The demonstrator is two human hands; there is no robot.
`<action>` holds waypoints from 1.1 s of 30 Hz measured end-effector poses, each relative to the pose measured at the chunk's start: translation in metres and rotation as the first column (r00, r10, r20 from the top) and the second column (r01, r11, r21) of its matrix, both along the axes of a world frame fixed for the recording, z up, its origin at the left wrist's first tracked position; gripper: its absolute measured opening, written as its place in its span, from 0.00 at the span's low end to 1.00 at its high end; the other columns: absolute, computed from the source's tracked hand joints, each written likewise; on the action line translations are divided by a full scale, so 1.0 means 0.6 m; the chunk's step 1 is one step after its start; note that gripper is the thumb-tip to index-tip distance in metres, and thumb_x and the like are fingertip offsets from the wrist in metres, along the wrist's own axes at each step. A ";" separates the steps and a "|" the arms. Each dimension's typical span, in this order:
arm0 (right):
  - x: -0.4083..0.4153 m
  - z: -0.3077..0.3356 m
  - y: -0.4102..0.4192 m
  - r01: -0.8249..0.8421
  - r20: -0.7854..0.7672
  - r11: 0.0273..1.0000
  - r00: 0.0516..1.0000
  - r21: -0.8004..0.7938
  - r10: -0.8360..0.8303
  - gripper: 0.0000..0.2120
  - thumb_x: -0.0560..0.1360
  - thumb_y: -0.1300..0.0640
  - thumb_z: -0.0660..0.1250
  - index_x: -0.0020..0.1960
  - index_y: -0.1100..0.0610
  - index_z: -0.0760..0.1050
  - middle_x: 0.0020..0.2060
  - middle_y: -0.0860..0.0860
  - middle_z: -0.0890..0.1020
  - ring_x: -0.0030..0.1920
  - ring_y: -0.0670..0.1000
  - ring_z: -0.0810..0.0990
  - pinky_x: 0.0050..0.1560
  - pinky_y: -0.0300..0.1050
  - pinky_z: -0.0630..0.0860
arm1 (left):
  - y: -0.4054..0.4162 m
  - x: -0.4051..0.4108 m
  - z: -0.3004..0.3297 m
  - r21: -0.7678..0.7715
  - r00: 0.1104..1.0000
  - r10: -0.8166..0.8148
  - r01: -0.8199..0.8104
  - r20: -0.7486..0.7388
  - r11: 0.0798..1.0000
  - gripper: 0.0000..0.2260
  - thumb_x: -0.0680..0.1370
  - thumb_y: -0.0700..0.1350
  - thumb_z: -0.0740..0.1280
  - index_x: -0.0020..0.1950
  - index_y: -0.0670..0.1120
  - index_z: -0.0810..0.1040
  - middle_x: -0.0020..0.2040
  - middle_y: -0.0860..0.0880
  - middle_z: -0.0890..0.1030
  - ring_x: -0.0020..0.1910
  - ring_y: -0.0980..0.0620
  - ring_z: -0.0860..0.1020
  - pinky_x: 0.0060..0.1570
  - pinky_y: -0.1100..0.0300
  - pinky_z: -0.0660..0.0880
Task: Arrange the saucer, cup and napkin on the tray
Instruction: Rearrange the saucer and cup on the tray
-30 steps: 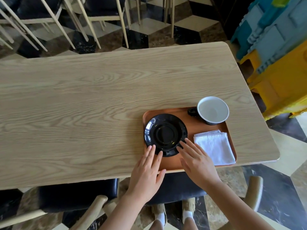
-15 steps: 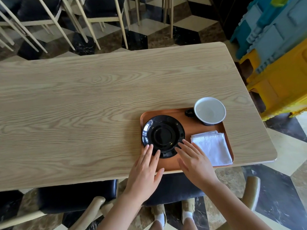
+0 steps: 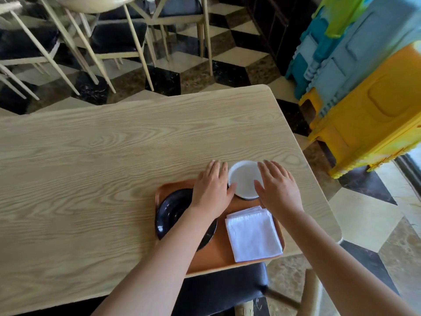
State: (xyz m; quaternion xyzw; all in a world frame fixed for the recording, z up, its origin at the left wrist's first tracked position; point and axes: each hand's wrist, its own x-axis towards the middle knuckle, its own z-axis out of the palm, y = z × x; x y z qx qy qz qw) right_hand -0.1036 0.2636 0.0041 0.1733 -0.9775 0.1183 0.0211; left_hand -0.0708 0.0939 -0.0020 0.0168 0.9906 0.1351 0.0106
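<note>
Both hands have left the saucer (image 3: 175, 210) and now flank the cup (image 3: 245, 179) at the tray's (image 3: 216, 258) far edge: left hand (image 3: 211, 190) and right hand (image 3: 279, 190) open, not gripping. Cup goes next, probably onto the saucer; napkin (image 3: 252, 236) already placed.

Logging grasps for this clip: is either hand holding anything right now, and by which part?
Both hands, left and right, flank the cup at its rim, fingers spread. Whether they actually grip it cannot be told.

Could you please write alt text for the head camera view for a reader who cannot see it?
A person's left hand and right hand flank a white cup at the far edge of an orange tray on a wooden table. A black saucer lies on the tray's left, a folded white napkin on its right.
</note>
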 end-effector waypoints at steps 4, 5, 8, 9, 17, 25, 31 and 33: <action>-0.018 -0.017 0.018 0.063 0.127 0.997 0.990 -0.033 -0.059 0.24 0.74 0.55 0.63 0.67 0.62 0.65 0.68 0.56 0.71 0.67 0.57 0.67 0.60 0.53 0.70 | 0.019 -0.015 -0.022 0.001 1.000 0.012 -0.012 0.027 1.000 0.28 0.78 0.52 0.60 0.72 0.38 0.59 0.71 0.40 0.67 0.71 0.45 0.61 0.68 0.52 0.59; -0.019 -0.019 0.020 0.083 0.157 0.994 0.985 -0.067 -0.071 0.23 0.74 0.55 0.63 0.67 0.61 0.66 0.66 0.55 0.72 0.65 0.57 0.69 0.56 0.53 0.73 | 0.019 -0.015 -0.024 0.024 0.999 0.025 -0.026 0.023 0.999 0.27 0.78 0.52 0.61 0.71 0.38 0.60 0.69 0.40 0.69 0.69 0.45 0.64 0.66 0.53 0.61; -0.019 -0.024 0.020 0.131 0.233 0.977 0.968 -0.167 -0.090 0.21 0.75 0.57 0.62 0.66 0.59 0.67 0.61 0.57 0.76 0.58 0.60 0.75 0.49 0.51 0.75 | 0.021 -0.010 -0.026 0.126 0.997 0.081 -0.082 0.011 0.989 0.26 0.77 0.51 0.64 0.69 0.39 0.64 0.61 0.41 0.76 0.62 0.44 0.71 0.59 0.54 0.68; -0.018 -0.024 0.019 0.149 0.255 0.968 0.962 -0.203 -0.095 0.20 0.75 0.58 0.62 0.66 0.59 0.67 0.59 0.58 0.77 0.55 0.61 0.76 0.47 0.50 0.75 | 0.022 -0.007 -0.025 0.173 0.994 0.108 -0.109 0.017 0.979 0.25 0.76 0.50 0.65 0.69 0.40 0.65 0.60 0.42 0.76 0.61 0.44 0.72 0.58 0.54 0.69; -0.013 -0.018 0.014 0.215 0.342 0.882 0.938 -0.419 -0.066 0.21 0.73 0.66 0.58 0.66 0.56 0.69 0.54 0.59 0.80 0.48 0.61 0.79 0.44 0.50 0.77 | 0.007 0.008 -0.014 0.507 0.950 0.269 -0.313 0.160 0.803 0.20 0.75 0.40 0.67 0.67 0.44 0.72 0.64 0.47 0.77 0.62 0.49 0.74 0.61 0.63 0.67; -0.011 -0.018 0.002 0.267 0.471 0.857 0.882 -0.441 -0.033 0.22 0.72 0.67 0.57 0.64 0.54 0.72 0.50 0.58 0.82 0.49 0.60 0.80 0.50 0.55 0.78 | -0.013 0.025 -0.006 0.571 0.922 0.335 -0.384 0.194 0.726 0.15 0.74 0.39 0.68 0.60 0.47 0.78 0.58 0.52 0.81 0.59 0.58 0.76 0.58 0.67 0.68; 0.000 -0.030 0.002 0.238 0.450 0.867 0.893 -0.437 -0.018 0.22 0.74 0.65 0.58 0.65 0.50 0.70 0.47 0.54 0.82 0.43 0.51 0.75 0.41 0.40 0.66 | -0.017 0.039 -0.006 0.559 0.911 0.359 -0.408 0.201 0.722 0.16 0.74 0.39 0.67 0.61 0.48 0.78 0.58 0.53 0.81 0.59 0.58 0.75 0.57 0.65 0.69; 0.000 -0.032 0.004 0.238 0.453 0.866 0.891 -0.441 -0.014 0.21 0.74 0.64 0.58 0.65 0.49 0.70 0.47 0.52 0.81 0.42 0.49 0.74 0.40 0.40 0.66 | -0.015 0.039 -0.006 0.557 0.909 0.367 -0.413 0.199 0.720 0.16 0.74 0.38 0.67 0.61 0.48 0.78 0.58 0.52 0.81 0.58 0.57 0.75 0.57 0.65 0.69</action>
